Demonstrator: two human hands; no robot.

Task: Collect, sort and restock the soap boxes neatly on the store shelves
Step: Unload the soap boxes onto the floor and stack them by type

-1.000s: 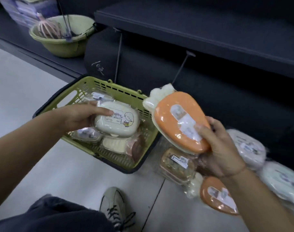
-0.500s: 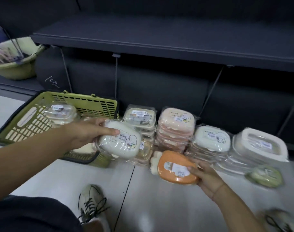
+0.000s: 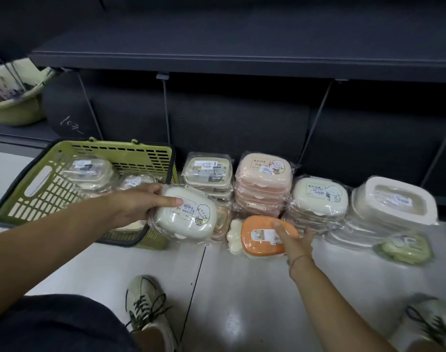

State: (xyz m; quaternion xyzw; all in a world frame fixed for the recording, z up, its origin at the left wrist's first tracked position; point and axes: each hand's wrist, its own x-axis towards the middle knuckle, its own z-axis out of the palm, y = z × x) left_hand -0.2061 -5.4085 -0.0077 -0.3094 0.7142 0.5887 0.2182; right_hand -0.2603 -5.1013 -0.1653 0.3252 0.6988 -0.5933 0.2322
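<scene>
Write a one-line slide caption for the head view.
Sorting soap boxes: the left hand holds a cream box, the right hand grips an orange carrot-shaped box, beside floor stacks and a green basket.

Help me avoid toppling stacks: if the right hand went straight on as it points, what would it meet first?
Probably the pink stack, just behind the orange carrot box the right hand holds; the box would hit first. Depth is unclear.

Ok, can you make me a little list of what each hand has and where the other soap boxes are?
left hand: holds a cream soap box, beside the basket
right hand: holds an orange carrot-shaped box, low in front of the stacks
green basket: on the floor, more boxes inside
stacks on floor: pink stack, cream stack beside it
</scene>
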